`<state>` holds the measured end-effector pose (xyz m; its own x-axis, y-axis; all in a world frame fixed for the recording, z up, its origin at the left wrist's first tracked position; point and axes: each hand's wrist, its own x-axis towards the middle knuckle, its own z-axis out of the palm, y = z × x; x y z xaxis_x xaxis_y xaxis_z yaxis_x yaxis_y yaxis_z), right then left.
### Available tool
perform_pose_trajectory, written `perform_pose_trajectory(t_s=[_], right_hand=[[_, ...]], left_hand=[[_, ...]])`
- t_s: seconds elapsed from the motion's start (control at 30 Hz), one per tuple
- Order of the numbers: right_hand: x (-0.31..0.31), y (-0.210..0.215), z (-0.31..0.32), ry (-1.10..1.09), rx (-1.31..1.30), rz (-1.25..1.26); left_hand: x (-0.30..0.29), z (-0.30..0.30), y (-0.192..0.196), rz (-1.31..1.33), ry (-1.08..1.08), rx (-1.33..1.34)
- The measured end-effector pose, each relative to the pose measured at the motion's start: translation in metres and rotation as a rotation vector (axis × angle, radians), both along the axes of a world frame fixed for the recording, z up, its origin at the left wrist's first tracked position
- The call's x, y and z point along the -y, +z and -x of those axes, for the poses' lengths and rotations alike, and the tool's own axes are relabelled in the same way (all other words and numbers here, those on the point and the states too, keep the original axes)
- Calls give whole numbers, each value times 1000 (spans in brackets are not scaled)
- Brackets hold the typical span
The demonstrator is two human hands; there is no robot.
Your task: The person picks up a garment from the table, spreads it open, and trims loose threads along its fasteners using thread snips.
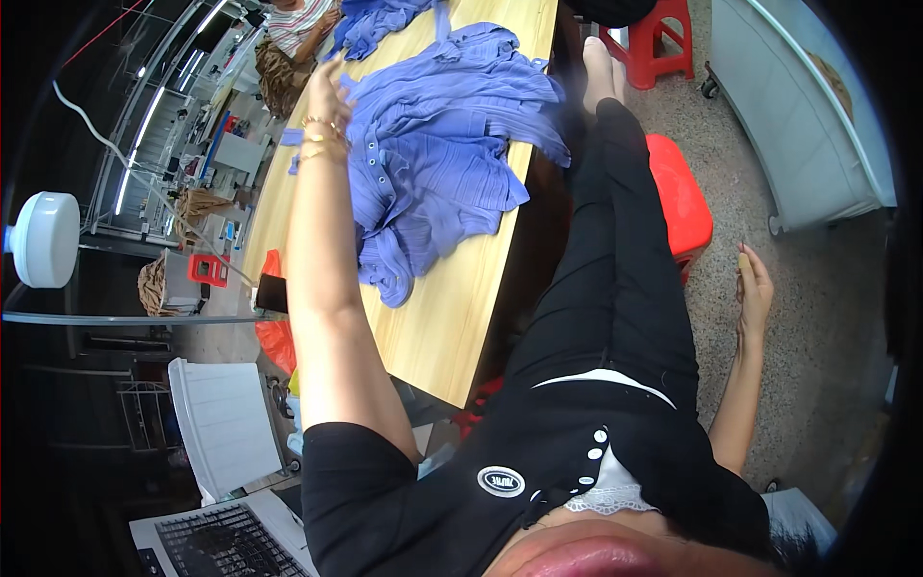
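Workshop interior, seen from above: a long wooden table [452, 317] runs from near the body toward the far end, with a speckled floor [817, 317] on the right. A heap of blue garments [442, 154] is spread across the table, its long axis lying along the tabletop; the cloth is ribbed and crumpled, and a row of small pale buttons is seen on one placket. The left hand [327, 91], bangles at the wrist, is stretched out to the heap's left edge, fingers loosely apart and touching the cloth; a firm grip cannot be told. The right hand [755, 288] is held open and empty beside a red stool [683, 197], well apart from the heap.
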<state>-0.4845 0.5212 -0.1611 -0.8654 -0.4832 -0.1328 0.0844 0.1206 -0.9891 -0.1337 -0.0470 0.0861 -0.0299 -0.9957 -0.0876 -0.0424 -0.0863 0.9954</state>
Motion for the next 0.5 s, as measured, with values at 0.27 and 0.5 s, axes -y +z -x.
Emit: perform_pose_trajectory(t_s=[0.27,0.5], right_hand=[[6,5,-2,30,17,11],[17,7,-4,61,18,18]], left_hand=[[27,-74,-81,315,62,786],[8,-88,-108,469,-145,1182]])
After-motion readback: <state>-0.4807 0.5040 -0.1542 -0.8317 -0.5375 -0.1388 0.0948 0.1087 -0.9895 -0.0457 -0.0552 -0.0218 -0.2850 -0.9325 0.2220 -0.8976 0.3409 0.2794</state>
